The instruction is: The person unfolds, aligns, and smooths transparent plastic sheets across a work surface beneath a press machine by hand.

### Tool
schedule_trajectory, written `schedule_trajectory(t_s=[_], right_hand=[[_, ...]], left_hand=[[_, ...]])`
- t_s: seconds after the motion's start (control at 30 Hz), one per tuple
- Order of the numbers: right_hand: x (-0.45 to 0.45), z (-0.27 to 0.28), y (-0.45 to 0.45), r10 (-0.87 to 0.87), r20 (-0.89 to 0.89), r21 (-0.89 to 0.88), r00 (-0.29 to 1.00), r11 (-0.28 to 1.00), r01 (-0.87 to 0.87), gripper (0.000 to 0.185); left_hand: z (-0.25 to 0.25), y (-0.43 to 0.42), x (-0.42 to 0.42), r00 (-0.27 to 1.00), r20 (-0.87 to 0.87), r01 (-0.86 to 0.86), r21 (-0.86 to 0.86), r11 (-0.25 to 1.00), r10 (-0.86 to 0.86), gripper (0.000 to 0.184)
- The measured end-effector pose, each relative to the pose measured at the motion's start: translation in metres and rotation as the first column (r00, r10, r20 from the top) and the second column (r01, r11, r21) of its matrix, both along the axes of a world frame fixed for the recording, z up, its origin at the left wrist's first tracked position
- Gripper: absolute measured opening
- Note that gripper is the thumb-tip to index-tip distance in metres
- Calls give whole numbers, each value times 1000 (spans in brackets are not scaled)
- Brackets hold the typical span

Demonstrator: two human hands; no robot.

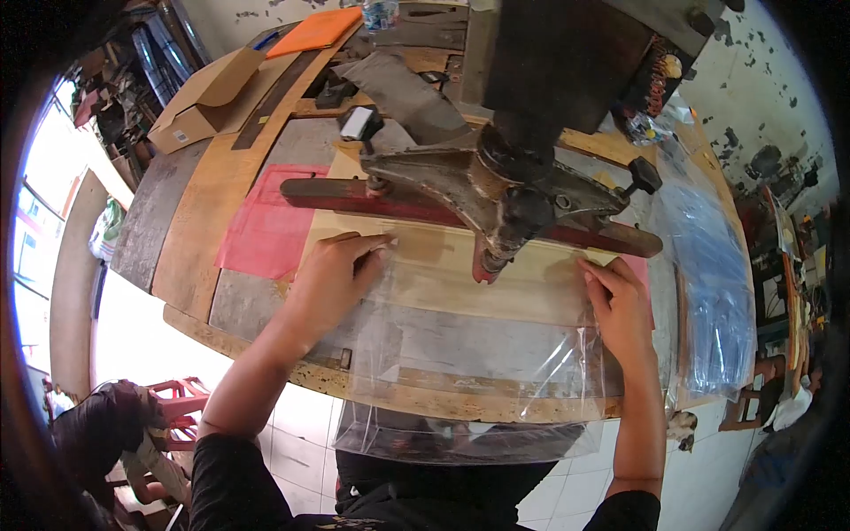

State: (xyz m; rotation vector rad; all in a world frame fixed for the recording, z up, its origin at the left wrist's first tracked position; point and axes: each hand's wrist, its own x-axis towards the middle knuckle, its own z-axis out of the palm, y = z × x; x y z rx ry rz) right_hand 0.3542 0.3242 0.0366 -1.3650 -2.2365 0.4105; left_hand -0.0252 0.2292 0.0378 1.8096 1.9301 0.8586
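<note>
A clear plastic sheet (478, 354) stretches between my hands and hangs over the table's near edge. My left hand (338, 270) is closed on its far left part, thumb and fingers pinched together. My right hand (617, 296) pinches the sheet's right side in the same way. Just beyond the fingertips a long bar (412, 211) with a reddish lower side spans the work area. It hangs from the metal arms of a heavy press machine (522, 177). Beneath the sheet lies a pale yellowish strip (425, 274), with a pink sheet (266, 221) at the left.
A stack of clear bluish plastic (704, 283) lies along the table's right side. An open cardboard box (204, 97) and an orange folder (316, 31) sit at the far left. Another person (106, 434) is at the lower left, near a red stool (181, 403).
</note>
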Motion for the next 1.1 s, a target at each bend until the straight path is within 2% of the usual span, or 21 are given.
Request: schedule_trajectory(t_s=[0.07, 0.3, 0.37, 0.47, 0.77, 0.8, 0.83, 0.97, 1.03, 1.1], right_hand=[[-3, 3, -2, -58, 45, -46, 997, 997, 60, 27], [-2, -7, 2, -6, -43, 42, 999, 999, 8, 27], [-5, 3, -2, -98, 48, -79, 994, 992, 101, 27], [-4, -2, -1, -47, 0, -1, 999, 999, 47, 27], [-5, -2, -2, -75, 53, -36, 996, 996, 77, 27], [-5, -3, -3, -76, 54, -36, 996, 996, 78, 27], [-6, -4, -4, -69, 52, -1, 996, 998, 69, 26], [-4, -9, -4, -31, 50, 91, 998, 996, 26, 25], [-4, -13, -2, -8, 36, 147, 999, 989, 2, 25], [-2, -15, 0, 16, 23, 205, 1000, 979, -20, 24]], left_hand=[[-9, 0, -3, 1000, 13, 26, 114, 993, -27, 29], [-11, 0, -5, 1000, 17, 18, 97, 995, -20, 27], [-11, 0, -6, 999, 42, 17, 86, 996, -21, 27], [-9, 1, -6, 1000, 20, 20, 60, 998, -21, 27], [-7, -1, -4, 1000, 22, 3, 21, 1000, -3, 27], [-9, -1, -5, 1000, 21, 18, 73, 997, -20, 26], [-11, -1, -6, 999, 20, 34, 124, 992, -37, 26], [-17, 1, -5, 999, 28, 28, 112, 993, -31, 26], [-18, 1, -6, 998, -50, 49, 183, 982, -40, 20], [-13, 1, -4, 998, -47, 40, 139, 989, -34, 23]])
